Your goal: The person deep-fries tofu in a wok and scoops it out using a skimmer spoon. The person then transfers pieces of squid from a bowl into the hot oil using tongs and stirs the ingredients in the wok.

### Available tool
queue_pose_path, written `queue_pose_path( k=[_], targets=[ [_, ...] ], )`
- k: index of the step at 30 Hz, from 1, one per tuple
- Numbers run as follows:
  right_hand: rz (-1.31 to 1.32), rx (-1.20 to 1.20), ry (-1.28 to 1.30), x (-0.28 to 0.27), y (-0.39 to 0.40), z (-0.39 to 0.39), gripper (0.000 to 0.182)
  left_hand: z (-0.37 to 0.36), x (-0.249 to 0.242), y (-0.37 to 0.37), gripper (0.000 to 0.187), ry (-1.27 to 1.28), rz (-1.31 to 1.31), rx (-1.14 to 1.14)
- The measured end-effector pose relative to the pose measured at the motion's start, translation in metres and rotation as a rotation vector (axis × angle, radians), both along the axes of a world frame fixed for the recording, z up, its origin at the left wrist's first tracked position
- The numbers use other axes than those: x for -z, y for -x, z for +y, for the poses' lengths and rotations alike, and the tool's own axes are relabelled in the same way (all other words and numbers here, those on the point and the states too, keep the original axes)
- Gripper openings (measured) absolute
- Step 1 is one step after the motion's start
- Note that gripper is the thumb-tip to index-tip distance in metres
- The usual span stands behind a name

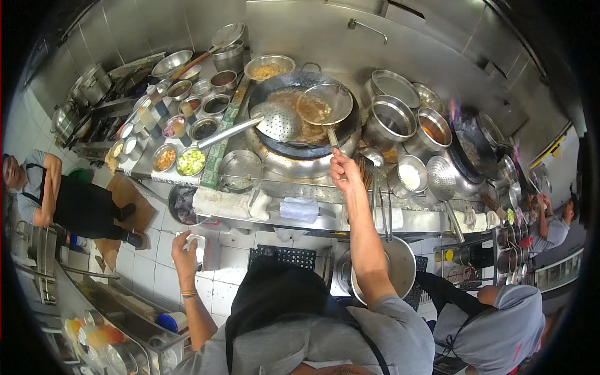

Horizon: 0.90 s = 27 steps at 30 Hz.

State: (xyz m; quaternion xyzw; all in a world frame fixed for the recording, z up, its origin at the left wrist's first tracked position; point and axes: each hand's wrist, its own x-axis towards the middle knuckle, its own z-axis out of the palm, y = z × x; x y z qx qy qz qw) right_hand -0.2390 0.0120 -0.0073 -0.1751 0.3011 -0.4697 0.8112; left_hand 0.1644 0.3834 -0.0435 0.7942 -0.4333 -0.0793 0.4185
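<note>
My right hand [345,170] is closed around the handle of a round mesh strainer [325,105]. The strainer lies over a large wok [262,94] of bubbling brown liquid, with some pale food in its mesh. A perforated skimmer [278,122] rests across the wok's left rim, its long handle pointing left over the counter. Low on the left, my left hand [183,253] is away from the wok, its fingers curved and apart, beside a shiny metal container [201,251] near the floor.
Left of the wok stand sauce pots, bottles and a bowl of chopped green vegetable [190,161]. Metal pots [392,119], a ladle [373,156] and another skimmer [442,178] crowd the right. A second wok [470,147] has flames beside it. One person [75,194] stands left, another [494,325] right behind.
</note>
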Motion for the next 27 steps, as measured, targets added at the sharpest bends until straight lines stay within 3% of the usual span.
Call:
queue_pose_path(
  k=[5, 8, 10, 11, 15, 16, 21, 23, 25, 27],
  targets=[
    [0.027, -0.015, 0.018, -0.013, 0.002, -0.005, 0.023, -0.004, 0.01, -0.036, 0.031, 0.064, 0.124, -0.177],
    [0.076, -0.038, 0.032, -0.02, 0.004, -0.008, 0.024, -0.022, 0.02, -0.066, 0.032, 0.11, -0.001, -0.219],
    [0.086, -0.088, 0.088, -0.028, 0.007, -0.008, 0.024, -0.031, 0.022, -0.088, 0.031, 0.17, 0.056, -0.266],
    [0.156, -0.049, 0.027, -0.048, 0.0, -0.005, 0.025, -0.033, 0.023, -0.1, 0.03, 0.181, 0.055, -0.295],
    [0.32, -0.143, 0.21, -0.095, -0.02, -0.044, 0.028, -0.039, 0.004, -0.128, 0.028, 0.159, 0.064, -0.49],
    [0.508, -0.094, 0.286, -0.116, -0.037, -0.054, 0.024, -0.041, 0.005, -0.138, 0.028, 0.152, 0.055, -0.519],
    [1.278, 0.128, 0.794, -0.169, -0.115, -0.148, 0.046, -0.063, 0.009, -0.175, 0.029, 0.122, -0.029, -0.546],
    [1.743, 0.593, 1.612, -0.143, -0.122, -0.239, 0.042, -0.076, -0.007, -0.177, 0.028, 0.117, -0.002, -0.545],
    [2.031, 0.343, 1.213, -0.164, -0.163, -0.262, 0.041, -0.085, -0.015, -0.181, 0.028, 0.127, -0.008, -0.539],
    [2.211, 0.221, 1.129, -0.15, -0.18, -0.299, 0.04, -0.089, -0.014, -0.184, 0.028, 0.151, -0.042, -0.525]
  ],
)
